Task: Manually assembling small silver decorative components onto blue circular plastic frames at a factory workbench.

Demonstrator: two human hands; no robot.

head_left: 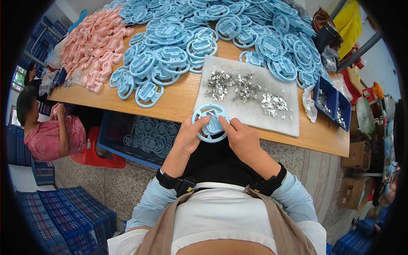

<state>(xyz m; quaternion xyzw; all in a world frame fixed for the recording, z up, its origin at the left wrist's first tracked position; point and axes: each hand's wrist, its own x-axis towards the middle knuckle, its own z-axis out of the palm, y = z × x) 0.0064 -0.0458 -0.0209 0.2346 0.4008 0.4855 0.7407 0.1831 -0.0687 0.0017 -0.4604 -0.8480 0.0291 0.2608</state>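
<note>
A light-blue round plastic part (212, 139), shaped like a small steering wheel with a boxy middle, is held at the table's front edge. My left hand (186, 137) is closed on its left rim, the thumb lying over the middle. On the other side, my right hand (244, 139) grips the right rim, its fingertips pressed by the middle. Whether a small metal piece is under those fingertips, I cannot make out. Just beyond lies a white foam sheet (250, 120) with loose heaps of small silvery metal clips (273, 104) on it.
Piles of similar blue parts (170, 55) cover the table's back, with pink plastic pieces (95, 46) at the far left. A blue two-part bin (326, 100) holds metal bits at right. Below the table is a blue crate (123, 142) of round parts. Another person (55, 131) sits left.
</note>
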